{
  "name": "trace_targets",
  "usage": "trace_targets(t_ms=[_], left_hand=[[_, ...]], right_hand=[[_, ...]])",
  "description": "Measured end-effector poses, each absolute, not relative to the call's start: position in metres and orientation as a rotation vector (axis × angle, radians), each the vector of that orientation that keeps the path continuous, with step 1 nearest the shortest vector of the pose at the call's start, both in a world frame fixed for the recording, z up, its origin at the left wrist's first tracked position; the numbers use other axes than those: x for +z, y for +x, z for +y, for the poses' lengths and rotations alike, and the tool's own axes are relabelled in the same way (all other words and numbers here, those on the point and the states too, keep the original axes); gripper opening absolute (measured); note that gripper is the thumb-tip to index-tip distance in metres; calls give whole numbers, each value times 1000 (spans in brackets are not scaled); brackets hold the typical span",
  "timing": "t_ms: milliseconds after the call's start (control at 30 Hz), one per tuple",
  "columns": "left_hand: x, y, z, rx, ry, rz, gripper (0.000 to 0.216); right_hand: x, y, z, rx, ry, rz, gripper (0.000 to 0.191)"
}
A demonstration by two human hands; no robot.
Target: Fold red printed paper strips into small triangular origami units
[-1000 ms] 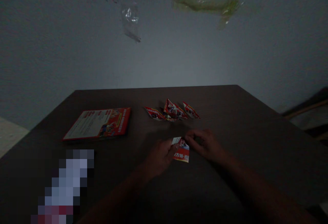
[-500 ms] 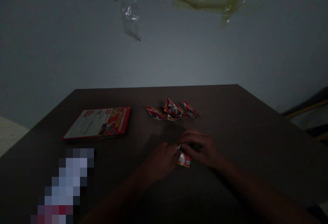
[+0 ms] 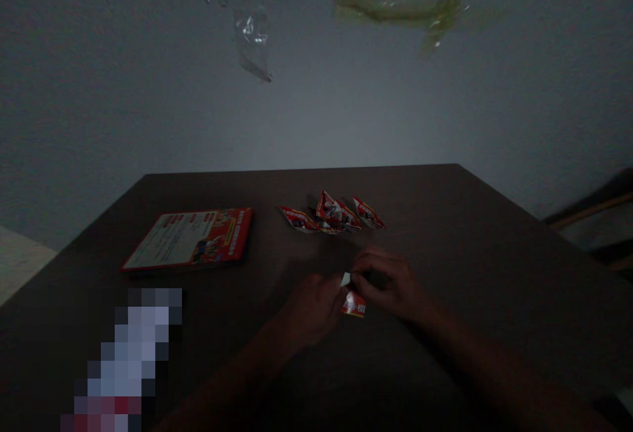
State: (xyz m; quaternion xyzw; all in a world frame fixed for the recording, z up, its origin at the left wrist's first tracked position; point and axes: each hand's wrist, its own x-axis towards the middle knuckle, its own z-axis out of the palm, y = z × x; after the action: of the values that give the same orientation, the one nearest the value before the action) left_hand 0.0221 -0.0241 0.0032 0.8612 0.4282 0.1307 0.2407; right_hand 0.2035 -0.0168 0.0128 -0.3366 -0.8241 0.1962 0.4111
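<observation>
A small red packet (image 3: 354, 305) with white lettering is pinched between my two hands, low over the front middle of the table. My left hand (image 3: 319, 303) grips its left side with the fingers curled. My right hand (image 3: 388, 281) is closed at its upper edge, thumb and fingertips pressed together. A pale, whitish piece (image 3: 345, 279) shows between the fingertips at the top; the light is too dim to tell what it is. Beyond my hands lies a group of similar red packets (image 3: 329, 211), several of them folded into pointed shapes.
A flat red-and-white box or booklet (image 3: 182, 239) lies left of the packets on the dark table (image 3: 475, 241). A pixelated, blurred-out object (image 3: 133, 346) is at the front left. Behind the table stands a grey wall (image 3: 316, 109) with tape on it.
More of the pale piece now shows between my fingertips at the packet's top. My hands have barely shifted; the other packets and the box stay put.
</observation>
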Motion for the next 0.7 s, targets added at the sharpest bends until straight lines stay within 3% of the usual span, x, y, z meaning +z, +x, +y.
trace_targets(t_ms=[700], left_hand=[[6,20,-25,494,2213,1240,37]], right_hand=[[15,210,-12,532,-971,-2004,9]])
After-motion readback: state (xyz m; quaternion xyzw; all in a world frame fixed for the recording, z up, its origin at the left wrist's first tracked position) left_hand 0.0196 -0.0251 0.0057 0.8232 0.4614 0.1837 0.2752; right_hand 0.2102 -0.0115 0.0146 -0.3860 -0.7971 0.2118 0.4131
